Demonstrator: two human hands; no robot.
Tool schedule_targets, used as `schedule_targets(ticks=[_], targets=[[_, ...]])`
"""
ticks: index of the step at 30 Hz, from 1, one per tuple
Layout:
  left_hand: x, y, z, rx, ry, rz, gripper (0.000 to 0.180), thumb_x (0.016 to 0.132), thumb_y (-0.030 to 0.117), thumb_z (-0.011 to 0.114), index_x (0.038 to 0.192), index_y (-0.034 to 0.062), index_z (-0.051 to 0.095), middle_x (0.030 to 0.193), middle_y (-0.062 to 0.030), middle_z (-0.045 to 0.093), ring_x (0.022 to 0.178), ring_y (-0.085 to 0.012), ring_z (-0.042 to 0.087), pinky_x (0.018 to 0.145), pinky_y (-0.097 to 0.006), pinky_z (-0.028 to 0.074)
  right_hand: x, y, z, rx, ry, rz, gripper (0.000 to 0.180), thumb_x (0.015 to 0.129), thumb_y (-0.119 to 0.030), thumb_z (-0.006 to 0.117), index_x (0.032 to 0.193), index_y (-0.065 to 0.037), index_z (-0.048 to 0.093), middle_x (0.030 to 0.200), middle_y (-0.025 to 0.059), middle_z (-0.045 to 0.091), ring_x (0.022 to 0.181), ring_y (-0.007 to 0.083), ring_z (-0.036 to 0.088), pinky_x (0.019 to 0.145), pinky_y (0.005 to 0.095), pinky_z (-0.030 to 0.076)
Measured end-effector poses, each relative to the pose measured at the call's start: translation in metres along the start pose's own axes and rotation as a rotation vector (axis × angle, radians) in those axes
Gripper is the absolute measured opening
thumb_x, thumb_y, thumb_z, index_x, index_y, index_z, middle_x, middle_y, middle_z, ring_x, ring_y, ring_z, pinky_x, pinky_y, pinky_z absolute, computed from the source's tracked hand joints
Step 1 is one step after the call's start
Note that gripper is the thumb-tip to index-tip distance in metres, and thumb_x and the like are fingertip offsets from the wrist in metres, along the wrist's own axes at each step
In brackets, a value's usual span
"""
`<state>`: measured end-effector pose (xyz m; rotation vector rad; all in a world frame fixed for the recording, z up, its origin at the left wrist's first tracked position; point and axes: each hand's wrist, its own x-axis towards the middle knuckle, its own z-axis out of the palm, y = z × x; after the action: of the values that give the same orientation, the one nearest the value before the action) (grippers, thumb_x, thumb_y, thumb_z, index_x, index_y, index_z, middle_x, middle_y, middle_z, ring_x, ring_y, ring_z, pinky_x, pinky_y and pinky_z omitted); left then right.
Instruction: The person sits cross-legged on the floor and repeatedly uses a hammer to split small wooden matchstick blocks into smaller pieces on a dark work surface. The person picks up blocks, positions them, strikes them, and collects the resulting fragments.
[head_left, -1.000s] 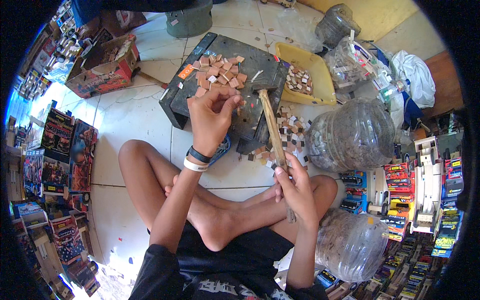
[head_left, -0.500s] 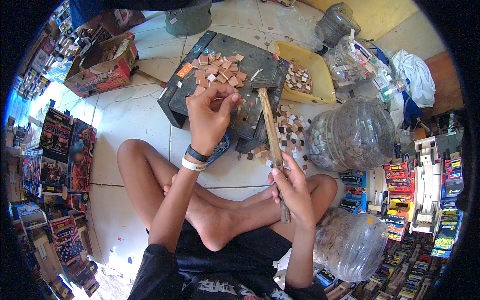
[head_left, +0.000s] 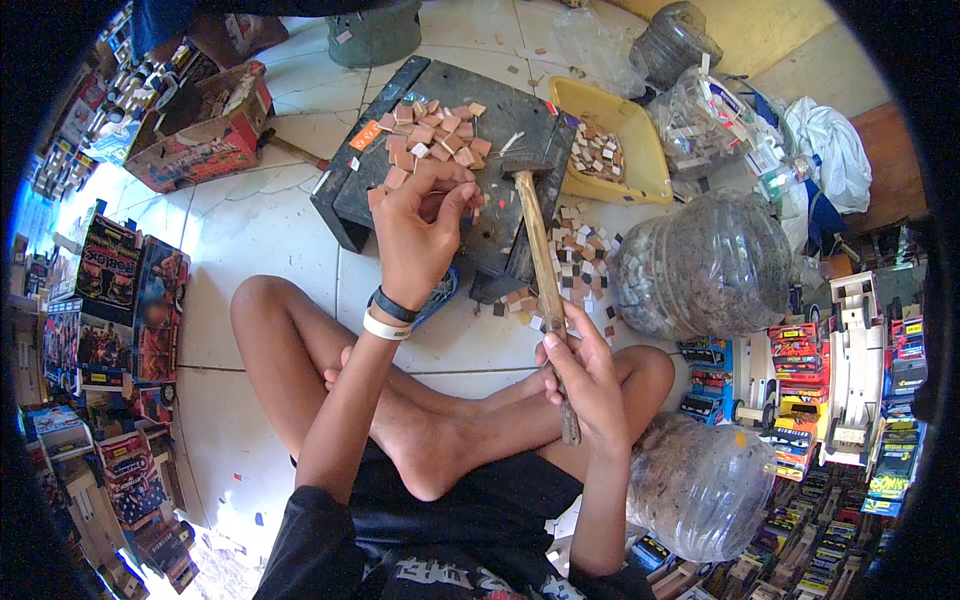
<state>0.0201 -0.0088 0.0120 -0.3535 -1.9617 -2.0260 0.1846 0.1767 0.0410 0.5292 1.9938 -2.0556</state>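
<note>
My right hand [head_left: 588,375] is wrapped round the lower part of a hammer [head_left: 540,245] with a rough wooden handle. The hammer's dark metal head [head_left: 527,169] is over the right part of a low black wooden bench [head_left: 440,82]. My left hand [head_left: 425,225], with bands on its wrist, hangs over the bench's near side, thumb and fingertips pinched together. Whatever is in that pinch is too small to make out. Just beyond those fingers lies a pile of small square brown wooden pieces [head_left: 440,130], with an orange printed scrap [head_left: 364,135] beside it.
A yellow tub [head_left: 655,190] with small pieces stands right of the bench, and more pieces [head_left: 583,255] lie scattered on the tiled floor. Large clear plastic jars [head_left: 705,265] stand at the right. Wooden toy trucks [head_left: 850,370] crowd both sides. A cardboard box [head_left: 200,135] sits far left.
Both hands keep nearly the same pose, the left pinched and the right on the hammer. The bench and pile appear shifted slightly left and up in view.
</note>
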Motion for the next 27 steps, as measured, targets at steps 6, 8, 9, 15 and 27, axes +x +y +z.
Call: schedule_targets(ticks=[6, 8, 9, 15, 27], targets=[[-0.001, 0.003, -0.001, 0.094, -0.005, 0.038, 0.011, 0.096, -0.005, 0.066, 0.106, -0.0057, 0.069, 0.091, -0.0094, 0.076, 0.083, -0.0144, 0.075, 0.075, -0.026, 0.060, -0.011, -0.011, 0.001, 0.101, -0.072, 0.051, 0.063, 0.108, -0.021, 0.058, 0.162, -0.012, 0.028, 0.079, 0.0027, 0.059, 0.051, 0.0018, 0.044, 0.042, 0.0175, 0.036], [-0.001, 0.003, -0.001, 0.113, -0.005, 0.046, 0.011, 0.096, -0.005, 0.065, 0.106, -0.0057, 0.069, 0.091, -0.0093, 0.076, 0.083, -0.0143, 0.075, 0.075, -0.026, 0.060, -0.013, -0.016, -0.002, 0.088, -0.063, 0.081, 0.064, 0.108, -0.021, 0.057, 0.163, -0.013, 0.026, 0.078, 0.0023, 0.058, 0.049, 0.0015, 0.041, 0.041, 0.0172, 0.034], [-0.001, 0.003, -0.001, 0.105, -0.004, 0.041, 0.011, 0.096, -0.005, 0.065, 0.106, -0.0057, 0.070, 0.091, -0.0093, 0.076, 0.083, -0.0141, 0.075, 0.075, -0.026, 0.060, -0.013, -0.017, -0.003, 0.086, -0.068, 0.085, 0.065, 0.108, -0.022, 0.056, 0.164, -0.013, 0.025, 0.077, 0.0021, 0.057, 0.049, 0.0013, 0.040, 0.041, 0.0170, 0.033], [-0.001, 0.001, 0.000, 0.102, -0.017, 0.038, 0.012, 0.096, -0.005, 0.066, 0.107, -0.0050, 0.071, 0.090, -0.0089, 0.076, 0.083, -0.0128, 0.075, 0.074, -0.025, 0.059, -0.014, -0.019, -0.004, 0.055, -0.047, 0.108, 0.067, 0.107, -0.019, 0.058, 0.165, -0.016, 0.024, 0.075, -0.0003, 0.057, 0.049, 0.0017, 0.041, 0.040, 0.0185, 0.034], [-0.004, 0.004, 0.001, 0.117, 0.033, 0.079, 0.010, 0.094, -0.004, 0.068, 0.102, -0.0030, 0.073, 0.087, -0.0085, 0.077, 0.081, -0.0125, 0.076, 0.072, -0.025, 0.059, -0.031, -0.019, -0.003, -0.602, 0.069, -0.173, 0.063, 0.102, -0.006, 0.060, 0.161, -0.007, 0.037, 0.097, 0.0149, 0.073, 0.081, 0.0239, 0.070, 0.078, 0.0359, 0.058]])
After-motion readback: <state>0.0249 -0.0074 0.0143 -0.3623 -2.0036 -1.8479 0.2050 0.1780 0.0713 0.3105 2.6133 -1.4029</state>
